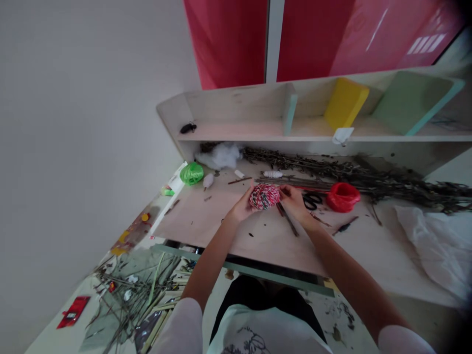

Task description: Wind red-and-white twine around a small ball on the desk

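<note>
Head view: one ball of red, white and green twine [264, 196], round with no clear long axis, clasped between the left hand [240, 206] and the right hand [294, 200], each hand equally near and gripping it. Just right of the hands, one pair of black scissors [311, 201] and one red plastic bag [342, 197]; ahead and left, one green twine ball [191, 173] on the counter [199, 216].

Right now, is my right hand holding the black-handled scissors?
No, your right hand is on the red-and-white twine ball, while the black-handled scissors lie loose beside it.
</note>
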Demonstrator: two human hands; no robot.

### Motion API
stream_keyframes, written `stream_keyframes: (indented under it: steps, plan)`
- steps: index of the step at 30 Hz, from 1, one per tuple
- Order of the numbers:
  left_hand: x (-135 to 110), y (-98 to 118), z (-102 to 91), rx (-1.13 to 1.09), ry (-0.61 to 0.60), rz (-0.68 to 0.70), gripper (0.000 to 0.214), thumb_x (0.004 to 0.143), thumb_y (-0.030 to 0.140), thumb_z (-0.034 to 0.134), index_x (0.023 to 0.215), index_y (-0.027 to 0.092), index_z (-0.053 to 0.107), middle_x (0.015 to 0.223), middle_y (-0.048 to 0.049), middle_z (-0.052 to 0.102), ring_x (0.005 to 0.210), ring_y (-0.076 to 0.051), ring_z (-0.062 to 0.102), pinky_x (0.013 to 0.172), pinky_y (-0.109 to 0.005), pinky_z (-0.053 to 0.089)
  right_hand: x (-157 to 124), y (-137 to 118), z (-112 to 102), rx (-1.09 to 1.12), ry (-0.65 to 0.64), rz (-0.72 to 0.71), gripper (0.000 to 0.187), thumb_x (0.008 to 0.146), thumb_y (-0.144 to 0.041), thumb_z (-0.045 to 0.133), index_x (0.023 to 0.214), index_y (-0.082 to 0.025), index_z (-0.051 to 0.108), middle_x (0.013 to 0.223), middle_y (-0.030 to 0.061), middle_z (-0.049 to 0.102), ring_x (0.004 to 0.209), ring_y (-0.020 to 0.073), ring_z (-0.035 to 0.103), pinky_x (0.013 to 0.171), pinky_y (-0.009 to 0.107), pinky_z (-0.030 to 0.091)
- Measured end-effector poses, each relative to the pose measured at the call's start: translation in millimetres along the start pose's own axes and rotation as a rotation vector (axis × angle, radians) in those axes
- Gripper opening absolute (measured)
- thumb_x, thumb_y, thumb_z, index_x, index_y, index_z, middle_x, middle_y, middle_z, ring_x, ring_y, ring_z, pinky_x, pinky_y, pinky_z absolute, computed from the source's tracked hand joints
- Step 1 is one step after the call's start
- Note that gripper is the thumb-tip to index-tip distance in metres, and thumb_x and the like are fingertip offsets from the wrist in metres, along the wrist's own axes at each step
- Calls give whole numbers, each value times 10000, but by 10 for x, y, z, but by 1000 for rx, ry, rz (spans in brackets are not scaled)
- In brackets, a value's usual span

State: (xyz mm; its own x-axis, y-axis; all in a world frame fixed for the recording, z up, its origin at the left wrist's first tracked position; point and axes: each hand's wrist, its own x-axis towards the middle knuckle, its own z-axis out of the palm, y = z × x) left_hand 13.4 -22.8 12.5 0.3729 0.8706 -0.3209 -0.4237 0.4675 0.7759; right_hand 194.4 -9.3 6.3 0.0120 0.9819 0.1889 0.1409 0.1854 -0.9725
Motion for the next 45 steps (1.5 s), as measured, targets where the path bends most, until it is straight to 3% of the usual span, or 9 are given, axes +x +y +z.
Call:
stream_keyframes:
  steps: [4, 12, 19, 31, 37, 41, 45]
  plan:
    - [-6, 54, 33, -52, 67, -1, 544, 844, 604, 526, 1230, 228, 603, 1166, -83, 660, 943, -201, 653, 785, -325, 543, 5, 73, 6, -79, 26, -47, 370, 676, -560, 610, 676, -189, 600, 655, 39, 645, 597, 159, 556, 599, 291, 450]
    - [-14, 42, 79, -61, 134, -42, 474, 913, 515, 466, 1256, 212, 589, 1152, -83, 670, 863, -171, 658, 724, -286, 548, -14, 139, -1, -247, -14, -108, 211, 733, -376, 510, 724, -191, 611, 707, 67, 680, 648, 191, 602, 628, 300, 464]
    - [51, 1, 45, -92, 101, -98, 526, 895, 533, 488, 1286, 190, 570, 1097, -110, 688, 841, -187, 671, 732, -303, 553, -38, 173, 26, -486, -32, -148, 219, 701, -215, 450, 801, -171, 640, 789, 92, 705, 696, 201, 620, 672, 303, 464]
    - [154, -53, -27, -195, 0, -92, 564, 871, 602, 476, 1145, 135, 634, 1110, -129, 692, 952, -209, 672, 772, -305, 549, -10, 181, 49, -473, 11, -154, 150, 731, -212, 446, 774, -209, 590, 789, 85, 700, 725, 223, 633, 702, 326, 460]
    - [234, -66, 19, -232, 61, 28, 562, 836, 616, 527, 1148, 163, 639, 1103, -97, 695, 943, -185, 663, 803, -291, 536, 21, 226, 69, -514, 39, -184, 146, 779, -225, 448, 810, -199, 588, 817, 96, 696, 754, 227, 632, 721, 327, 456]
    - [435, -56, 154, -243, 134, 104, 481, 878, 568, 500, 1095, 165, 645, 1115, -78, 689, 903, -142, 660, 768, -233, 527, 57, 258, 39, -614, 119, -188, 175, 822, -249, 440, 830, -185, 603, 843, 118, 687, 747, 233, 621, 705, 327, 440]
    - [670, -78, 269, -204, 275, 266, 446, 859, 562, 533, 1103, 196, 607, 1080, -37, 684, 865, -114, 647, 718, -200, 500, 82, 260, -26, -668, 92, -216, 214, 861, -297, 432, 815, -182, 606, 792, 101, 669, 710, 230, 604, 684, 325, 426]
